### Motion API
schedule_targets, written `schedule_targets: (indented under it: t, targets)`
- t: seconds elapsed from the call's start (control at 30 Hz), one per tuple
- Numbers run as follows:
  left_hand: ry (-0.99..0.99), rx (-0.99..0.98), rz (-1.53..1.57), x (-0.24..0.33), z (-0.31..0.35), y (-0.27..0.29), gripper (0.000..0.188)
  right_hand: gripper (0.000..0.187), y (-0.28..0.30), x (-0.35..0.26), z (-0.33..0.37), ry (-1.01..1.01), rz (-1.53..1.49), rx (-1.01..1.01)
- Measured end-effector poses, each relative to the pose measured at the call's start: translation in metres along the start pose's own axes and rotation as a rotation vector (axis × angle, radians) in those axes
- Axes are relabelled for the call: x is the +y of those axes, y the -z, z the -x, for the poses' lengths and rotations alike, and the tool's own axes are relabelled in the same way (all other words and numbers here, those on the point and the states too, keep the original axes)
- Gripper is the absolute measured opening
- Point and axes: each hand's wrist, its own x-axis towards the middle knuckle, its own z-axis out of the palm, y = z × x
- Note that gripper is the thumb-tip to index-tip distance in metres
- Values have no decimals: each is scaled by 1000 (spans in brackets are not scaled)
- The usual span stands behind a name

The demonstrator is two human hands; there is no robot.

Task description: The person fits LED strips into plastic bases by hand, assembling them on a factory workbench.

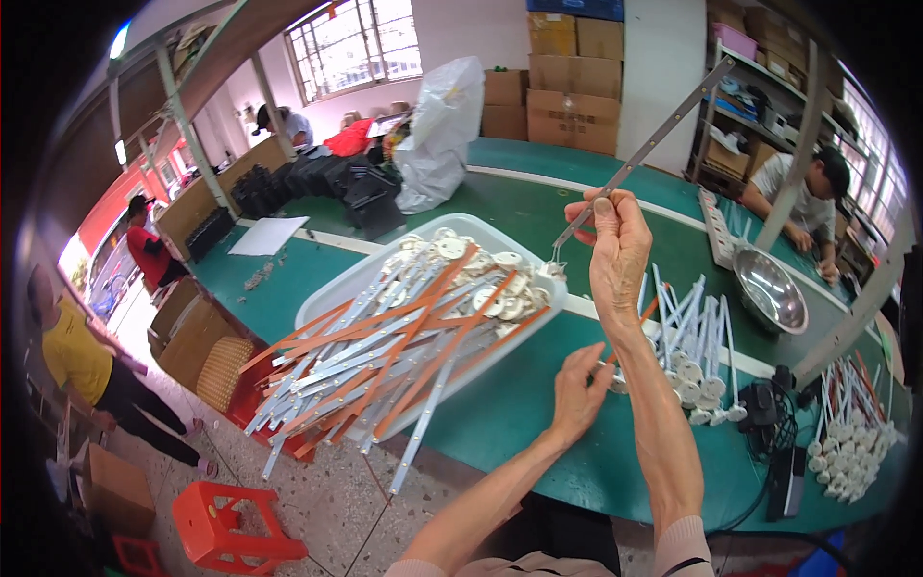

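Note:
My right hand (618, 240) is raised above the table, fingers closed round a long, thin grey strip (663, 125) dotted along its length. The strip slants up to the right; thin wires hang from its lower end beside a white tray (317, 303). Heaped in the tray are silver and orange dotted strips (385, 356) with white round pieces (488, 301) at their ends. My left hand (580, 394) is low over the table, fingers bent, next to a white round piece (618, 383). My right forearm partly hides what those fingertips touch.
Bunches of similar strips (707, 332) lie right of my forearm and at the far right (851, 447). Nearby are a metal bowl (769, 288) and a black device with cables (761, 409). A red stool (231, 527) stands on the floor. Other people are around the room.

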Motion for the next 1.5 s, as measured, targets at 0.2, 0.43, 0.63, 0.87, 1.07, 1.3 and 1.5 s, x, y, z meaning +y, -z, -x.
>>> schedule_targets:
  t: [0.2, 0.43, 0.63, 0.87, 1.07, 1.3, 1.5]
  targets:
    - [162, 138, 376, -10, 0, 2, 28, 20, 57, -18, 37, -134, 91, -1]
    - [193, 126, 475, 14, -3, 12, 27, 21, 99, -29, 66, -213, 135, 18]
    - [233, 91, 606, 24, 0, 17, 37, 15, 115, -28, 70, -231, 133, 12]
    - [90, -146, 485, 36, 3, 16, 34, 17, 123, -20, 79, -261, 86, 28]
    - [114, -312, 534, 35, 2, 15, 25, 17, 122, -15, 84, -292, 53, 22]
    - [125, -238, 548, 32, 4, 13, 14, 15, 123, -2, 100, -414, 3, -113]
    - [206, -221, 594, 22, 3, 13, 13, 10, 126, 7, 106, -314, 108, -66]
